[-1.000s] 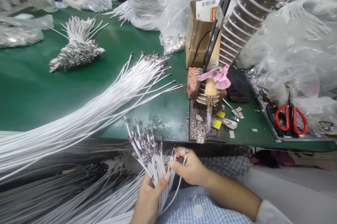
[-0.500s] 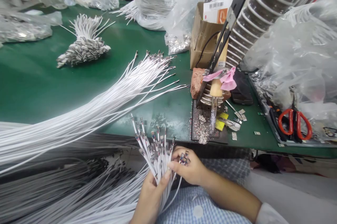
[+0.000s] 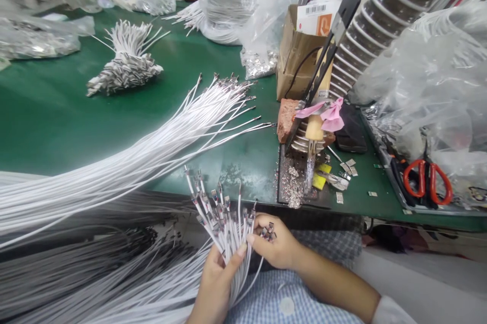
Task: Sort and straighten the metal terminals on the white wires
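My left hand [image 3: 219,274] is closed around a bundle of white cables [image 3: 228,232], whose small metal connector ends fan upward in front of the bench edge. At the bundle's right side, my right hand [image 3: 276,243] is closed, thumb and forefinger pinching at the cables. Several connector ends [image 3: 268,232] stick out from the fingers of that hand. Just beyond, a larger pile of white cables [image 3: 163,146] lies across the green bench, its dark-tipped ends pointing right. More cables [image 3: 152,283] spread below the bench edge at the left.
A soldering iron [image 3: 311,134] with a pink ribbon rests in a coil stand beside a brick [image 3: 286,120]. Red-handled pliers [image 3: 426,182] lie in a tray at the right. A cardboard box [image 3: 291,65], a ribbed hose [image 3: 375,30] and a tied cable bundle [image 3: 125,65] stand farther back.
The view has shifted slightly. The cable tips in my left hand have spread a little farther apart, and my right thumb and fingers have moved slightly along the bundle's right side.
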A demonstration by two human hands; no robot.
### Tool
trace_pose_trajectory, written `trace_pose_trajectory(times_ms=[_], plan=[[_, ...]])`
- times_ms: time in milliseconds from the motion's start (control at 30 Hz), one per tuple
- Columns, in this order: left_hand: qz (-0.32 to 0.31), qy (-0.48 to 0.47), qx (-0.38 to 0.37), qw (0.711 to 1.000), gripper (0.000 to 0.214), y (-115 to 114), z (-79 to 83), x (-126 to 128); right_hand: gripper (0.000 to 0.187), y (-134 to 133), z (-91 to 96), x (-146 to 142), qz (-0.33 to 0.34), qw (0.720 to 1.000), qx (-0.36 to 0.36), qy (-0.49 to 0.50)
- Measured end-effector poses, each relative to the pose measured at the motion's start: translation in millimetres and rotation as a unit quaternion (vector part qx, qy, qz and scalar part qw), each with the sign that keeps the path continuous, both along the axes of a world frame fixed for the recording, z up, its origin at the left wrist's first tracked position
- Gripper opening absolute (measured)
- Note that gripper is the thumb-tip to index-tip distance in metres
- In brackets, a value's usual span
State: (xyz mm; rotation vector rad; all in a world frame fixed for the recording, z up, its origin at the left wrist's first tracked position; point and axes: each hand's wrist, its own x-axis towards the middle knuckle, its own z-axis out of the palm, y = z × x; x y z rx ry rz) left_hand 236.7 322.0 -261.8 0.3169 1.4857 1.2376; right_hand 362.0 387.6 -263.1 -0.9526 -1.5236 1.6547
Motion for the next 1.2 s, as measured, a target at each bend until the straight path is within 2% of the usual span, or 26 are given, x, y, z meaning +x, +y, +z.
trace_pose_trajectory(times_ms=[100,267,467,633,767,1200], plan=[[-0.006,0.005,0.007,1.0,0.045,-1.0,1.3,0.3,0.02,-0.3,-1.1,-0.1,0.02,0.999,-0.038,0.023],[-0.006,0.004,0.011,1.0,0.048,-2.6,0.4,0.0,0.034,1.0,-0.8,2.0,0.033,0.998,-0.053,0.031],[-0.023,0.001,0.022,0.999,0.039,-3.7,-2.1,-1.6,0.022,0.8,0.7,-0.2,0.001,0.999,-0.03,0.033],[-0.028,0.01,0.019,0.999,0.043,-5.1,-2.0,-2.4,0.021,-2.5,-4.4,-1.9,0.007,0.996,-0.07,0.061],[-0.041,0.014,0.018,0.999,0.046,-3.3,-0.5,-2.7,0.023,-5.1,-9.7,-2.6,-0.016,0.996,-0.075,0.034],[-0.046,0.003,0.017,0.999,0.038,-7.2,-9.2,-5.4,0.021,-5.2,-11.5,0.6,0.013,0.997,-0.071,0.03]])
